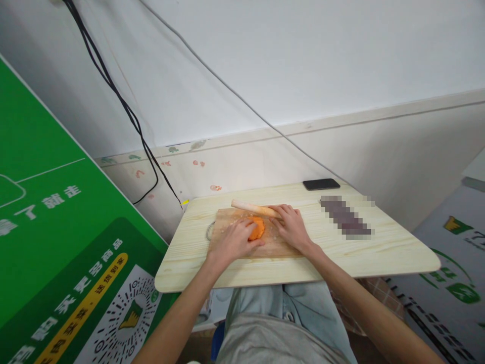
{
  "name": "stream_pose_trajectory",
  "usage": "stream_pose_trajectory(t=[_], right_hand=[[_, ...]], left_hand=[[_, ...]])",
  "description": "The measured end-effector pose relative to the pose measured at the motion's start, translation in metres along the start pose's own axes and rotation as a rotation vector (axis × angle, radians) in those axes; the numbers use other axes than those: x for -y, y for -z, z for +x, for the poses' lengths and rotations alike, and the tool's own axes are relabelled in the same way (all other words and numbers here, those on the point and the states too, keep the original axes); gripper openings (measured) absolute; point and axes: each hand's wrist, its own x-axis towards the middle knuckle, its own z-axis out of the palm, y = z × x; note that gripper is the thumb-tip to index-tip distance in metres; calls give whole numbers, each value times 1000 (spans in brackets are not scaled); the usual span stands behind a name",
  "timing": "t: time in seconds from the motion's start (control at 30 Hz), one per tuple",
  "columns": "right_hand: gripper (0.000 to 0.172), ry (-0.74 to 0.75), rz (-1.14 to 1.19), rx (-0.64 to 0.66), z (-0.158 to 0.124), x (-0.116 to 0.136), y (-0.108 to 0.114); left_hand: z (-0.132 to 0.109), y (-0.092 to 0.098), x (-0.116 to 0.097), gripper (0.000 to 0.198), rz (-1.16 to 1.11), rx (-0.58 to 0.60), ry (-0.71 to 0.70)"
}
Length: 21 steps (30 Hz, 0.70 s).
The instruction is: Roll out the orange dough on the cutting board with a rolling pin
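A flattened lump of orange dough [258, 227] lies on a brown wooden cutting board [278, 246] on a small pale wooden table [379, 247]. My left hand [235, 239] rests on the dough's left side, fingers curled over its edge. My right hand [291, 225] lies just right of the dough, its fingertips closed on the near end of a pale wooden rolling pin [252, 207] that stretches along the board's far edge.
A black phone [321, 184] lies at the table's far edge. A blurred dark patch [345, 217] sits on the table's right part. Black cables [125, 108] hang down the white wall. A green printed board [56, 242] leans at the left.
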Motion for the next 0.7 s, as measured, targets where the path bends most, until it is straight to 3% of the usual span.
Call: stream_pose_trajectory(t=[0.13, 0.3, 0.7], right_hand=[[35, 9, 9, -7, 0, -1, -1], [33, 7, -3, 1, -1, 0, 1], [33, 15, -10, 2, -1, 0, 1]], left_hand=[[-2, 2, 11, 27, -23, 21, -48], [-1, -4, 4, 14, 68, -9, -111], [0, 9, 18, 28, -75, 26, -106]])
